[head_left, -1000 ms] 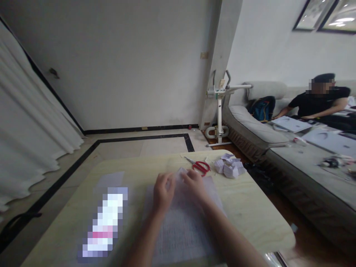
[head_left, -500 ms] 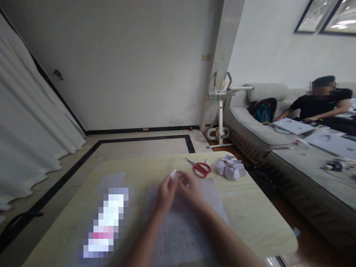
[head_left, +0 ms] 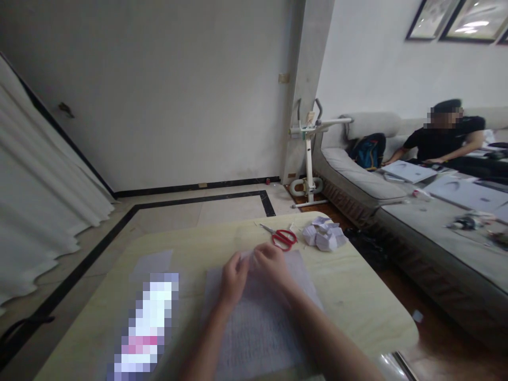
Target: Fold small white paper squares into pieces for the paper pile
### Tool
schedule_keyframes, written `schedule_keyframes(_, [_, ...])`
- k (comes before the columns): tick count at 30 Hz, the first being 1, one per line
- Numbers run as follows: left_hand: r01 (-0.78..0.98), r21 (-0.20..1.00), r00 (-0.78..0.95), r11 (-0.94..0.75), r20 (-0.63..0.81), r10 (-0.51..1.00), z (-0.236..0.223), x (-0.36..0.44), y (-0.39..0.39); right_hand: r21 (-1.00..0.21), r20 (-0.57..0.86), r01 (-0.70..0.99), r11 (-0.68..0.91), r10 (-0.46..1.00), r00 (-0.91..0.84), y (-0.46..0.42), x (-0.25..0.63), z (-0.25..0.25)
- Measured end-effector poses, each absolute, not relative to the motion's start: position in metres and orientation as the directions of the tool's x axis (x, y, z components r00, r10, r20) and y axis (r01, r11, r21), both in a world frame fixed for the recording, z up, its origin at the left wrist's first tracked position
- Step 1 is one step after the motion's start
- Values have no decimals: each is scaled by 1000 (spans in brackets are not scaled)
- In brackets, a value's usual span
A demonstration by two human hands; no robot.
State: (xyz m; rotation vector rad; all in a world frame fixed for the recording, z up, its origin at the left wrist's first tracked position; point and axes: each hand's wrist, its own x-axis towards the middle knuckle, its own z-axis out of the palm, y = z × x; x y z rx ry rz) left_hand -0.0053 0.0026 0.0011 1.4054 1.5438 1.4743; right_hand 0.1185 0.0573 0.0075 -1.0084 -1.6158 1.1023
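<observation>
Your left hand (head_left: 234, 279) and right hand (head_left: 273, 263) meet above the printed sheet (head_left: 260, 333), both seemingly pinching a small pale paper (head_left: 248, 257), though blur softens it. The red-handled scissors (head_left: 283, 239) lie just beyond your right hand, beside the folded papers (head_left: 324, 234).

And on the counter (head_left: 369, 312), main sheet (head_left: 257, 338), scissors (head_left: 284, 239) at its one o'clock, paper pieces (head_left: 325, 234) beyond at two, seemingly a side sheet (head_left: 154, 263) at ten.

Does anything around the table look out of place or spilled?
A small pale scrap lies on the floor right of the table, apart from the folded papers on top, so it looks stray. I see no spill.
</observation>
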Motion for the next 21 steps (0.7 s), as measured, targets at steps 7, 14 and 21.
schedule_keyframes(7, [270,944,-255,-190,261,931,3,-5,3,-966,177,134,220,946,-272,57,120,12])
schedule_keyframes(14, [221,952,-255,-210,265,930,6,-4,3,-985,82,121,126,945,-316,56,122,16])
schedule_keyframes(21, [84,981,-261,-176,192,946,10,-2,2,-971,165,119,208,940,-300,58,125,16])
